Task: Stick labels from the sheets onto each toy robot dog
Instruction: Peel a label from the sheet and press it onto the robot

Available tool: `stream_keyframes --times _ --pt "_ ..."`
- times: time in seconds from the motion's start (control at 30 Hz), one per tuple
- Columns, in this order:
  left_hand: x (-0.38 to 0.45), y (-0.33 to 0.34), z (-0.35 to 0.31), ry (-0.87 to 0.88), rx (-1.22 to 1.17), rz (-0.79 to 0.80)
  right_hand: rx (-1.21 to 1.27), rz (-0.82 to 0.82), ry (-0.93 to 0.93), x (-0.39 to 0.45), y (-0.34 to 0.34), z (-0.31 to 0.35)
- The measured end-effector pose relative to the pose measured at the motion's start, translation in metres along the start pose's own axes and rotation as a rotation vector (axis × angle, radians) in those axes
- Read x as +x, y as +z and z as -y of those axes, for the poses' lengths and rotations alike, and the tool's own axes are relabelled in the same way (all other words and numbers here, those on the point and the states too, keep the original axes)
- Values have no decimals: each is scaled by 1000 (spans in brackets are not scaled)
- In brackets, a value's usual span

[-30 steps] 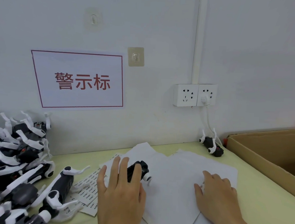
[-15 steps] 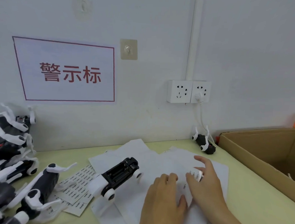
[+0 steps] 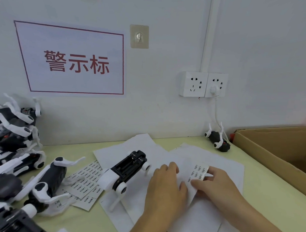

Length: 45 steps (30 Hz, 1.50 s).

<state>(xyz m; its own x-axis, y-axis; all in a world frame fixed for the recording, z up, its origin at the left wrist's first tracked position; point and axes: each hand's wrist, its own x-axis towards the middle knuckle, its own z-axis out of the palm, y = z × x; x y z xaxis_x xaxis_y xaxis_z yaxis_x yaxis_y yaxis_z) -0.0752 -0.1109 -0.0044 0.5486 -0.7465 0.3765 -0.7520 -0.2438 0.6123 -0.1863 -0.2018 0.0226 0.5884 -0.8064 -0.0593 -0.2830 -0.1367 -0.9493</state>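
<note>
Both hands now work a small label strip (image 3: pixel 199 172) at 3 o'clock of the toy dog (image 3: pixel 127 169) lying on the desk (image 3: pixel 267 199): left hand (image 3: pixel 166 185) flat, steadying paper; right hand (image 3: pixel 215 185) pinching the strip, apparently to peel.

We see two bare hands and forearms entering from the bottom edge of the head view. The left hand (image 3: pixel 165 184) shows its back, knuckles and four fingers; no ring, glove or tape on it. The right hand (image 3: pixel 217 185) is likewise bare, thumb and fingers visible, nails short and unpainted as far as we can tell. Both forearms are uncovered up to the frame edge: no sleeve, cuff, watch or wristband appears. We note no markings on either. Nothing more of the person is in view.
</note>
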Motion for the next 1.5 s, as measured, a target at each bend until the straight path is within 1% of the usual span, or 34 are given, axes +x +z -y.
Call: stream_keyframes --times 0.1,0.2,0.33,0.4,0.5,0.7,0.83,1.1,1.3,1.5 --pt "3 3 -2 11 -170 -13 68 -58 -58 -1 4 -1" --pt "4 4 -5 -27 -324 -54 167 -84 -77 -2 9 -1" --pt "5 3 0 0 -332 -15 170 -104 -88 -1 13 -5" --pt "5 3 2 -5 -327 -36 142 -109 -97 -1 15 -5" --pt "3 0 1 -48 -367 -62 111 -105 -104 -2 16 -5" --pt "5 -6 1 -149 -489 0 78 -113 -135 -2 18 -9" --pt "4 -6 2 -146 -480 13 52 -129 -167 -1 19 -9" --pt "6 -3 5 -98 -393 17 48 -145 -176 0 20 -10" --pt "6 -3 6 -100 -357 20 48 -148 -181 1 20 -12" --pt "3 -4 3 -119 -423 -8 60 -157 -197 1 21 -12"
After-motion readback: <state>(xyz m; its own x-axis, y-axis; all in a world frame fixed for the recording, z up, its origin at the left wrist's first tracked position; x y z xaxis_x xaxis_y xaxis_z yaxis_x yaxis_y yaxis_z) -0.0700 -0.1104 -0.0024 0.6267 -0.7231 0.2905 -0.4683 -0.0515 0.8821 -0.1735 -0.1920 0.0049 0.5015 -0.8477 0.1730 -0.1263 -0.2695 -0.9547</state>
